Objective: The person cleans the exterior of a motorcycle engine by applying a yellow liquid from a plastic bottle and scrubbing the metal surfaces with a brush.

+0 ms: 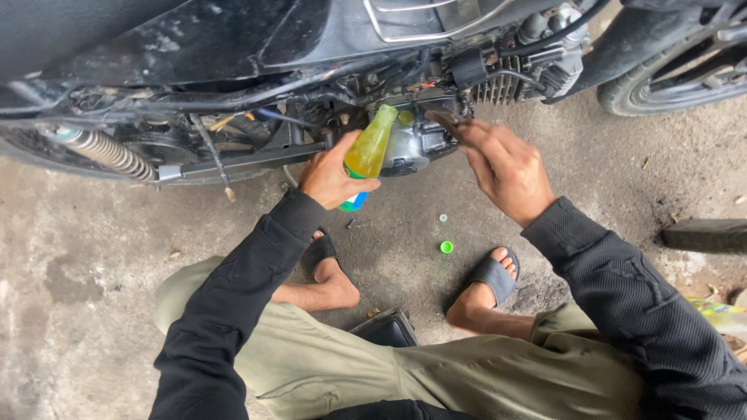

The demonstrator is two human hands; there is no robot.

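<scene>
- Beside the motorcycle engine (pixel 420 144), a green bottle (pixel 369 152) of yellow liquid is gripped by the left hand (pixel 331 177), fingers wrapped round its lower half, its neck tilted up toward the engine.
- The right hand (pixel 502 167) is held near the casing, fingers extended and close together; something small is perhaps pinched at the tips.
- A green cap (pixel 446 246) is seen on the concrete between the sandalled feet.

Soft, even daylight, no hard shadows. Deep shade under the motorcycle (pixel 257 47); engine detail murky there. Right hand (pixel 502 167) slightly motion-blurred at the fingertips. Wide-angle bending at edges. Concrete floor (pixel 93 257) sharp, mildly bright.
</scene>
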